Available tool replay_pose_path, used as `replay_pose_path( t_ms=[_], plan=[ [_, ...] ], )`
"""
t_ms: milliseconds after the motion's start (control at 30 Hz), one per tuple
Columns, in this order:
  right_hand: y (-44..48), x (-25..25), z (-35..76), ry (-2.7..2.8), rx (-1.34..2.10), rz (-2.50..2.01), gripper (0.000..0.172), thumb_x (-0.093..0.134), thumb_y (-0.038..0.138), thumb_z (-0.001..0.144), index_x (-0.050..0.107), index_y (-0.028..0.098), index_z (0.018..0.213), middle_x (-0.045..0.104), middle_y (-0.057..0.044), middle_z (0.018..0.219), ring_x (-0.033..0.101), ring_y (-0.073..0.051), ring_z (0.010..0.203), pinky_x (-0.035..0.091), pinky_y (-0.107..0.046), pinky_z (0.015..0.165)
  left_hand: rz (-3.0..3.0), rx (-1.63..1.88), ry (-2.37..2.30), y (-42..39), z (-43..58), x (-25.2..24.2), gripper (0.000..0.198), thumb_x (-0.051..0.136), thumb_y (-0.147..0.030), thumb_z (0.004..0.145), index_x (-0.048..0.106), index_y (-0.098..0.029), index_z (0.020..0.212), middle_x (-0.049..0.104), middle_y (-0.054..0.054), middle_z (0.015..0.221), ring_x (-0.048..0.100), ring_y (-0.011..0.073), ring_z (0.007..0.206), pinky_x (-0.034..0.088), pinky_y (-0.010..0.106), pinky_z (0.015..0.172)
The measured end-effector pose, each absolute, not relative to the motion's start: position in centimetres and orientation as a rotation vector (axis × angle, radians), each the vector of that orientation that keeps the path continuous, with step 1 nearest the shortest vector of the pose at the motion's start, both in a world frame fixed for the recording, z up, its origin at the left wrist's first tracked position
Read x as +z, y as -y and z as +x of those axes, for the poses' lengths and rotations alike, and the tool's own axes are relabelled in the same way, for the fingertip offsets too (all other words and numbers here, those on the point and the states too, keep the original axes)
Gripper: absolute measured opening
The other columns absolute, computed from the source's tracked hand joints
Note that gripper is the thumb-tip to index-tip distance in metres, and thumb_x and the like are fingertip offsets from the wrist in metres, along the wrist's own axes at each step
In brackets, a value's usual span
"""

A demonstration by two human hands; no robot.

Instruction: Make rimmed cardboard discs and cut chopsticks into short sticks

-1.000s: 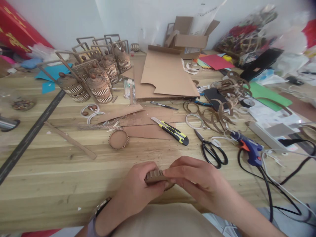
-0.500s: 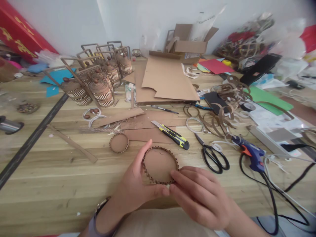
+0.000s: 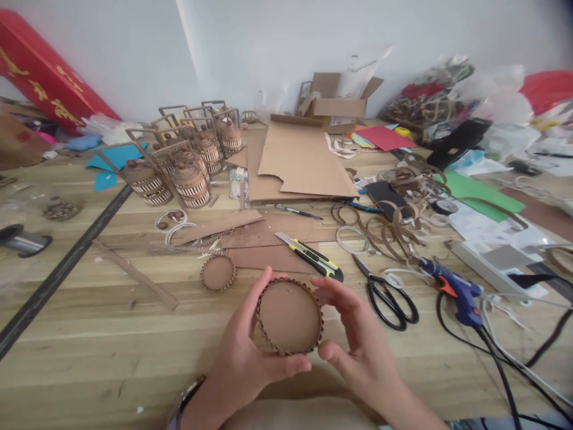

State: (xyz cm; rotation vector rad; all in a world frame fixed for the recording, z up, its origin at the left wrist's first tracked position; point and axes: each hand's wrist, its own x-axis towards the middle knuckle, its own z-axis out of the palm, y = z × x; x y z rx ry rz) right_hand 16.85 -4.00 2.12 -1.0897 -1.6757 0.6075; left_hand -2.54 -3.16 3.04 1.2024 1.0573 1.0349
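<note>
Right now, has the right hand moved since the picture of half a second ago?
Yes: the right hand has moved forward, closer to the utility knife, which lies unmoved on the table.

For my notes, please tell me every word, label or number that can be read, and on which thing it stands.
Nothing reads clearly.
Red panel: gold characters, too blurred.
White bag: black print, too small.
Cardboard box: label, too small.
Black case: small mark, too blurred.

a silver wire spool (image 3: 27, 240) sits far left; an open cardboard box (image 3: 339, 108) stands by the wall (image 3: 242, 48), red paper (image 3: 385, 137) near it; green paper (image 3: 483, 194) lies beside a black tape roll (image 3: 444, 206).
</note>
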Motion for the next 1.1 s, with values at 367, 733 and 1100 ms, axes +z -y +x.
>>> replay_pose_path(
  t_ms=[367, 733, 1100],
  plan=[
    [4.1, 1.6, 16.3, 1.570, 0.874, -0.986, 0.074, 0.069, 0.050, 0.079, 0.036, 0.040, 0.145, 0.059, -0.009, 0.138, 0.058, -0.024, 0.125, 0.050, -0.038, 0.103, 1.184, 1.047, -1.131, 3.6, -2.3, 3.4, 0.108, 0.090, -0.050, 0.054, 0.040, -0.023, 0.147, 0.045, 0.014, 0.150, 0.042, 0.0375, 0.137, 0.037, 0.050, 0.113],
    [4.0, 1.8, 17.7, 1.829, 0.739, -1.013, 0.071, 0.070, 0.028, 0.086, 0.035, 0.036, 0.147, 0.054, -0.007, 0.144, 0.052, -0.022, 0.131, 0.047, -0.037, 0.106, 0.993, 0.981, -1.035, 2.9, -2.2, 3.6, 0.062, 0.071, -0.048, 0.081, 0.053, -0.020, 0.133, 0.067, 0.011, 0.124, 0.066, 0.0251, 0.108, 0.053, 0.033, 0.092],
    [2.4, 3.1, 14.5, 1.508, 0.985, -1.156, 0.021, 0.056, 0.037, 0.092, 0.062, 0.021, 0.081, 0.069, -0.005, 0.090, 0.065, -0.018, 0.084, 0.052, -0.031, 0.077, 1.156, 0.862, -0.998, 3.1, -1.8, 3.0, 0.030, 0.060, -0.044, 0.089, 0.064, -0.018, 0.105, 0.072, 0.007, 0.098, 0.067, 0.0240, 0.094, 0.052, 0.034, 0.086]
  ],
)
